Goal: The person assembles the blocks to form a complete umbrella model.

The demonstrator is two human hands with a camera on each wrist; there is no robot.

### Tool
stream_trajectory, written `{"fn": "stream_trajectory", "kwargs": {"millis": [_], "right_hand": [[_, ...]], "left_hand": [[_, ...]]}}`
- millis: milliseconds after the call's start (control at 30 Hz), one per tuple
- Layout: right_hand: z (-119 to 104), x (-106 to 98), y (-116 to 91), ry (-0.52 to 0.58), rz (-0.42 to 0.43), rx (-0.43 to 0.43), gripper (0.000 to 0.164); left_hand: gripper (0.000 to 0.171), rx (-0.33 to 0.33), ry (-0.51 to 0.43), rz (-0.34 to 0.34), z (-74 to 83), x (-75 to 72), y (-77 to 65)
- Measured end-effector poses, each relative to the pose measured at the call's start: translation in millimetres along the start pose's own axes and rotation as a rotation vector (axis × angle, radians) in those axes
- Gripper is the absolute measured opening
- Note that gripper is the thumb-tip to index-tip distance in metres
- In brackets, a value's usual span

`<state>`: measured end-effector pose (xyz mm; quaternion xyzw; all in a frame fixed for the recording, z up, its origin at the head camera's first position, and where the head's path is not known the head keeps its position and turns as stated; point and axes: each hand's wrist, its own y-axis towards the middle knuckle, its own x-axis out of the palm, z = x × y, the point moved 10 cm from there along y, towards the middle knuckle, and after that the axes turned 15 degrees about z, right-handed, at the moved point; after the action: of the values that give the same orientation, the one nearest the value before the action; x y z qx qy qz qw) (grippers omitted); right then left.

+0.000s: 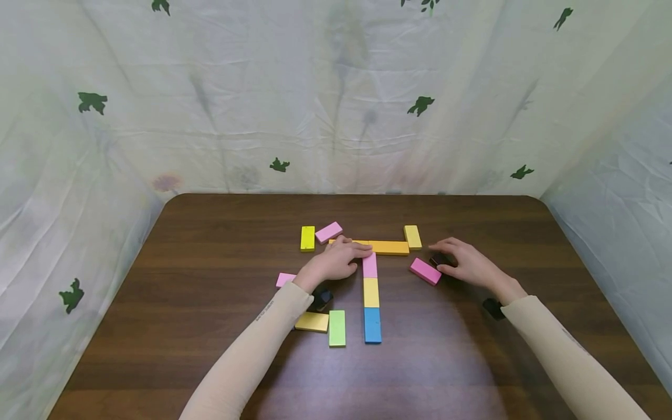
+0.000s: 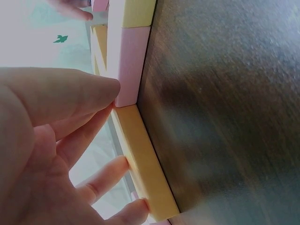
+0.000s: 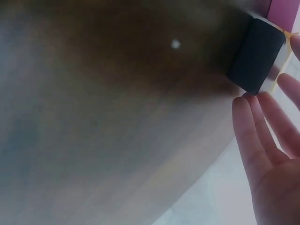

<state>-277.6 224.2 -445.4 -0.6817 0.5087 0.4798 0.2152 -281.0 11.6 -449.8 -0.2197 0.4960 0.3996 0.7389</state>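
In the head view my left hand reaches over two orange blocks laid end to end. Its thumb and fingertips touch the upper end of a pale pink block and the adjoining orange block, fingers extended. Below the pink block, a pale yellow block and a blue block continue the column. At the right, my right hand has its loosely extended fingers beside a black block, fingertips at its edge. A bright pink block lies next to the black one.
A yellow block, a pink block and a pale yellow block lie toward the back. Near the left forearm are another pink block, a tan block and a green block. A patterned curtain hangs behind the brown table.
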Motion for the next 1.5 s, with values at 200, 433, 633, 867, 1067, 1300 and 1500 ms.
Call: {"fn": "stream_trajectory", "kwargs": {"millis": [200, 433, 633, 867, 1067, 1300, 1500], "right_hand": [[1, -2, -10, -0.007, 0.016, -0.016, 0.047], [2, -3, -18, -0.026, 0.025, -0.003, 0.051], [5, -2, -16, -0.052, 0.017, 0.027, 0.052], [9, -2, -12, -0.051, 0.032, 0.050, 0.051], [9, -7, -6, -0.039, 0.058, 0.074, 0.049], [8, -12, 6, -0.022, 0.096, 0.098, 0.049], [7, -14, 19, -0.023, 0.119, 0.101, 0.049]], "left_hand": [[0.047, -0.003, -0.004, 0.000, -0.3, 0.4, -0.1], [0.047, -0.004, -0.006, -0.001, -0.1, 0.4, -0.3], [0.047, -0.008, -0.007, 0.000, -0.6, 0.3, -0.5], [0.047, -0.007, -0.014, 0.000, -0.7, 0.4, -0.4], [0.047, -0.008, -0.019, 0.003, -0.5, -0.5, -0.8], [0.047, -0.005, -0.011, 0.000, -0.1, -0.8, -0.6], [0.046, -0.003, -0.015, 0.001, 0.6, -1.1, -0.6]]}}
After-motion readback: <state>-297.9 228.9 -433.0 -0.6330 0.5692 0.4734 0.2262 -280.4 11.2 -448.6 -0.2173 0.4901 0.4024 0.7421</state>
